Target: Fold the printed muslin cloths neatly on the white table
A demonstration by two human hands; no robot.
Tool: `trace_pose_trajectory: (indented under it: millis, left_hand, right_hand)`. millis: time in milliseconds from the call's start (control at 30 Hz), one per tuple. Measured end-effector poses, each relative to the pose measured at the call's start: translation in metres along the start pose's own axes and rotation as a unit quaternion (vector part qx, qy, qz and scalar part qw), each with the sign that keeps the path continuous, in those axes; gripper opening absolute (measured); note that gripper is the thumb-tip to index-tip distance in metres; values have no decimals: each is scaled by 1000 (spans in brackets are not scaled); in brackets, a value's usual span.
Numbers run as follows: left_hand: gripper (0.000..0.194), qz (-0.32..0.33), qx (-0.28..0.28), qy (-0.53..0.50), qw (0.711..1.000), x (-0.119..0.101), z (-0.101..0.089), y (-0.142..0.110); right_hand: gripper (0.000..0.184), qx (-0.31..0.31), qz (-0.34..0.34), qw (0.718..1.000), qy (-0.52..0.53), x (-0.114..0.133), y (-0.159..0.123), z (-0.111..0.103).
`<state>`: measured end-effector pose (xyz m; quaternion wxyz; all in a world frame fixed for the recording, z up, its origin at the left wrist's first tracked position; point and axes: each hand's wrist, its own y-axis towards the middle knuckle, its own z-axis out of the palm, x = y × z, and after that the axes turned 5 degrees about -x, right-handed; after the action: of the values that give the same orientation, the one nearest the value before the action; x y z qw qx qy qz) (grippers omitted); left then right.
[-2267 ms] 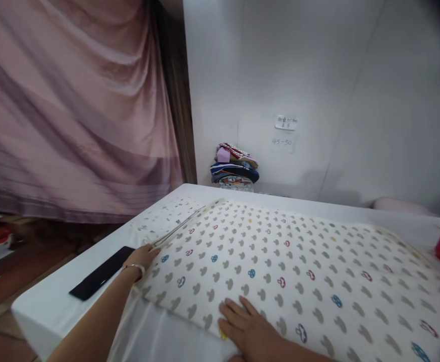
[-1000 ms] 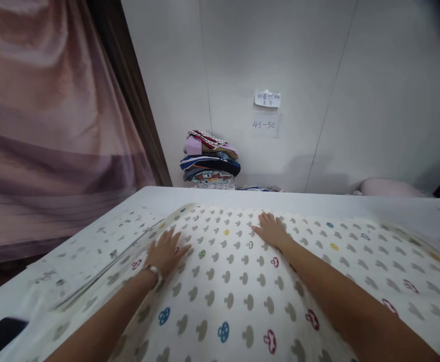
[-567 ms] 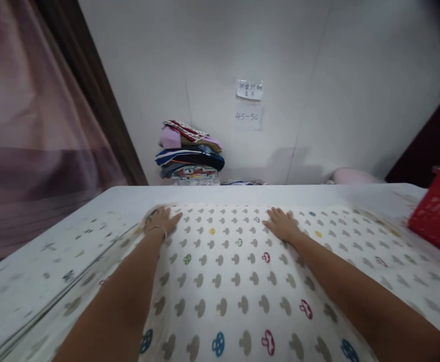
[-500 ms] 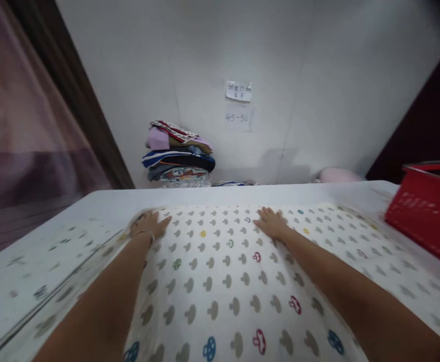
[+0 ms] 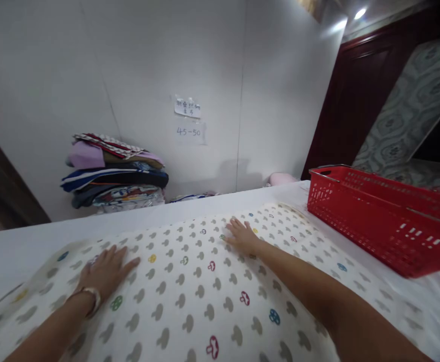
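Observation:
A plump white pillow (image 5: 190, 296) printed with grey and coloured mushrooms lies on a white table (image 5: 24, 246). My left hand (image 5: 105, 269) rests flat on the pillow's far left part, fingers stretched out, with a bracelet at the wrist. My right hand (image 5: 242, 236) lies flat near the pillow's far edge, fingers spread. Neither hand holds anything.
A red plastic basket (image 5: 378, 211) stands on the table at the right. A stack of folded cloths (image 5: 114, 173) sits against the white wall behind the table, below two paper notes (image 5: 188, 120). A dark wooden door (image 5: 355, 100) is at the far right.
The view has swung to the right, bringing the red basket in and the curtain out. Both hands stay flat on the pillow; the left hand now sits nearer to me.

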<state>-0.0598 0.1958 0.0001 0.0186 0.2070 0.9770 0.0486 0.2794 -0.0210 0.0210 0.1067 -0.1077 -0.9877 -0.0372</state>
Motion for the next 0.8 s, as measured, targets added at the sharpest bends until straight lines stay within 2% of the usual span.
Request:
trace_pose_trajectory:
  millis: [67,200,300,367,500,567,667,800]
  left_hand:
    - [56,75,1,-8,997,-13,2,-31]
    - [62,228,12,-40,973,-43,11,-106]
    - [63,278,18,-28,960,-54,9,-135]
    - [63,285,14,-12,958,-56,6,-139]
    - [57,270,-25,1,963,-60,3,-150]
    - [56,293,-37,-4,955,-68,3,-168]
    - [57,337,-24,-10,941,-85,0,-199]
    - [57,321,-25,-10,947,-99,-4,-220]
  right_hand:
    - [76,-16,40,999,-19,-34,-37,-5]
    - [70,-31,176,982,-60,-114,-114,-10]
    - [63,-19,261,963,-57,-155,-148,-19]
    - [61,-13,281,958,-59,-168,-158,-25]
    - [63,-21,264,962,-71,-177,-171,-31]
    - [62,-23,268,961,-64,-182,-182,-33]
    - [60,-27,279,958,-62,-194,-200,-34]
    - [61,-34,281,958,-50,-211,-224,-35]
